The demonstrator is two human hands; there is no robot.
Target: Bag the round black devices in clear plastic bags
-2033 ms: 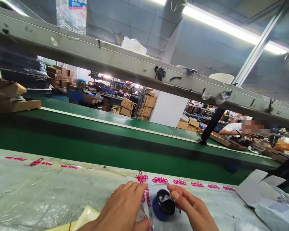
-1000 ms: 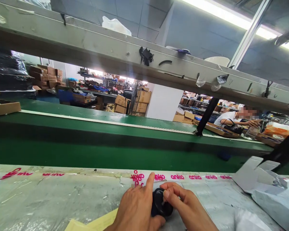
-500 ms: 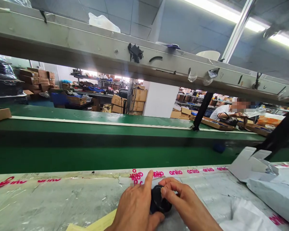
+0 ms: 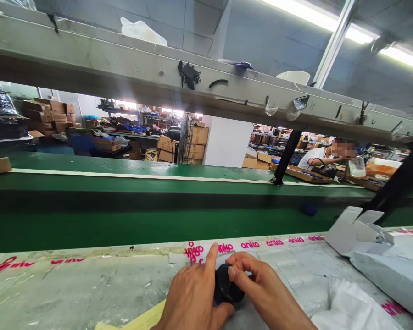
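A round black object (image 4: 230,286) is between my hands, low in the middle of the view, above the plastic-covered table (image 4: 124,284). My left hand (image 4: 194,293) is wrapped round its left side, with the index finger pointing forward and the thumb at its lower edge. From the right, my right hand (image 4: 261,286) has thumb and index finger pinched together at the object's face. Whether something small sits in that pinch is too small to tell. Yellow paper (image 4: 144,317) lies partly under my left hand.
Behind the table runs a green conveyor belt (image 4: 106,224), with a grey shelf beam (image 4: 124,64) above. At right are an open white box (image 4: 347,233), a white bag (image 4: 392,275) and crumpled white material (image 4: 351,307). A person (image 4: 315,158) is across the belt.
The camera view has shifted slightly. Both hands keep nearly the same hold on the black object. Across the belt, the person's hands and a clear plastic item have moved.
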